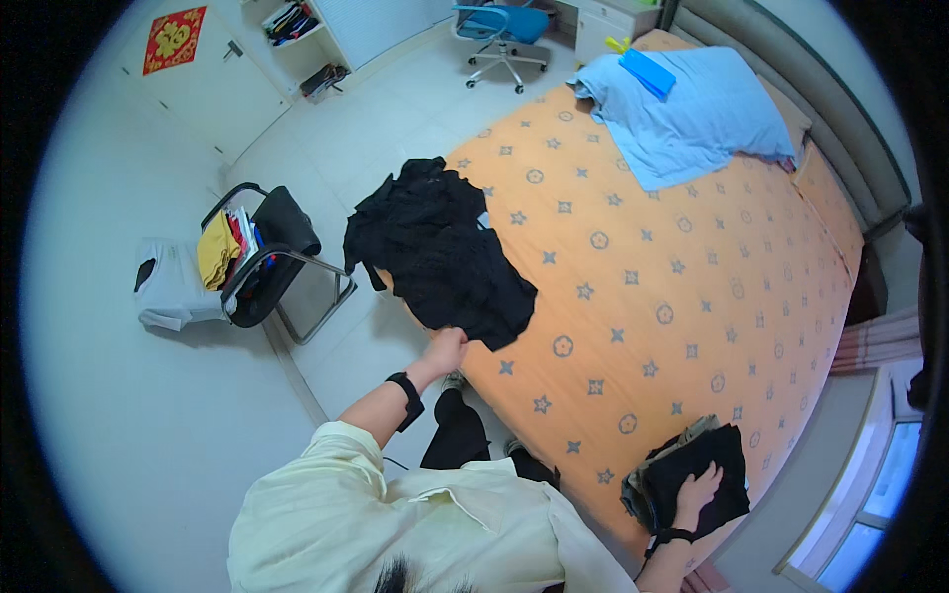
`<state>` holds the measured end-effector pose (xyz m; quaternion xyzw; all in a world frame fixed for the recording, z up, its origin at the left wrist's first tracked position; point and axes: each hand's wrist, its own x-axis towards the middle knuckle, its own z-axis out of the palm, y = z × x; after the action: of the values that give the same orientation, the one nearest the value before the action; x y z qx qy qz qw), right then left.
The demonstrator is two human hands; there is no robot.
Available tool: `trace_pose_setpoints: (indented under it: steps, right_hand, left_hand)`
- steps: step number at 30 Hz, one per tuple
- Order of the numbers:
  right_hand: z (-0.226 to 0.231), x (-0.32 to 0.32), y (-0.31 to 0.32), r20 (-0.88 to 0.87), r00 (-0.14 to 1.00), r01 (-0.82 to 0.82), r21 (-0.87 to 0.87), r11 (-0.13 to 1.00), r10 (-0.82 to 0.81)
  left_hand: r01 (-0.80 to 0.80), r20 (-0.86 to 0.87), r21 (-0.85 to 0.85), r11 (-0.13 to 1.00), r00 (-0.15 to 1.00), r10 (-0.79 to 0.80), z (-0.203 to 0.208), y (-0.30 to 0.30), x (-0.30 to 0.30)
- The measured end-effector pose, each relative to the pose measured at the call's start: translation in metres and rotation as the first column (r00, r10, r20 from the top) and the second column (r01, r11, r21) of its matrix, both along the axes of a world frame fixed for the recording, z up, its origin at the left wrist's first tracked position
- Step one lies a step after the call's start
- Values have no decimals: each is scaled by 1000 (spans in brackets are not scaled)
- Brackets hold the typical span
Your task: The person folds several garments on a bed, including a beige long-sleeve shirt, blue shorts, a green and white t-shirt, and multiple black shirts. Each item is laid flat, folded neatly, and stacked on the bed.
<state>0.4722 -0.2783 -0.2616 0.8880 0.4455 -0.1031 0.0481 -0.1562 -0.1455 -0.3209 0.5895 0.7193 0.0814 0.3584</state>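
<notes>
A rumpled black garment is spread over the left edge of the bed, with part of it hanging past the side. My left hand is closed on its near edge. At the bed's near right corner lies a small stack of folded dark clothes, black on top with greyish-green fabric showing beneath. Resting flat on that stack is my right hand, its fingers spread and gripping nothing.
Patterned orange sheet covers the bed. Farther back are a light blue pillow and a bright blue item. Left of the bed stands a black chair holding clothes; an office chair is beyond.
</notes>
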Motion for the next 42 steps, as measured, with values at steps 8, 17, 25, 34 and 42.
trace_pose_setpoints:
  steps: [8, 17, 25, 34, 42]
  right_hand:
    - [-3, -219, 68, -215, 940, -223, 201, 954, 265]
    - [40, -390, 112, -427, 837, -280, 200, 939, 341]
    - [54, -437, 157, -961, 277, 63, -10, 998, -27]
    - [85, -440, 201, -797, -533, 104, 271, 957, 284]
    - [150, -382, 220, -712, -600, 494, 28, 869, 364]
  left_hand:
    - [-335, -178, 121, 934, 919, 352, -6, 65, -140]
    - [27, -119, -95, 995, 992, -38, -39, 124, -173]
    - [76, 869, 44, 996, 490, -76, 76, 140, -84]
    - [628, 673, 552, 549, 53, -738, 254, 109, -28]
    - [786, 575, 342, 515, 258, -776, 271, 92, -30]
